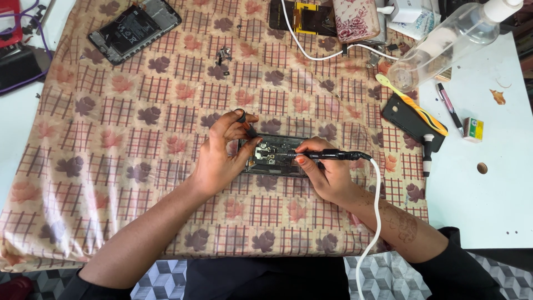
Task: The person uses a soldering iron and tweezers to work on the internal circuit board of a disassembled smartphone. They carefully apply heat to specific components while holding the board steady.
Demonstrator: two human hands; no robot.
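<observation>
Checked cloth [139, 183] w/ brown leaf and flower print covers most of a white table [488, 194]; grey cube-pattern floor shows along the bottom edge.

Centre of frame: an opened phone [275, 156] lies flat on the cloth, back off, dark board and parts exposed. Left hand [222, 155] sits at the phone's left end, thumb and forefinger pinched on a small black tool [244, 119] held just above the phone's upper left corner; other fingers curl against the phone's edge. Right hand [327, 175] is at the phone's right end, fingers pressed together in a pen grip round a slim black soldering iron [333, 156], tip pointing left onto the board near the middle. White cable [377, 211] runs from the iron's rear down past the right forearm to the bottom edge.

Upper left: a second opened phone [133, 29] w/ battery showing, tilted. Just right of it, a small metal part [224, 55] on the cloth. Top centre: a flat dark panel [302, 16] w/ a white cord across it, and a pink patterned pouch [355, 19]. Upper right: clear plastic bottle [449, 41] lying on its side. Right of centre: black phone case [411, 119] w/ a yellow-handled tool [413, 103] across it, a screwdriver [426, 155] below, a pen [448, 105] and a small green-and-white box [473, 129] on bare table.
</observation>
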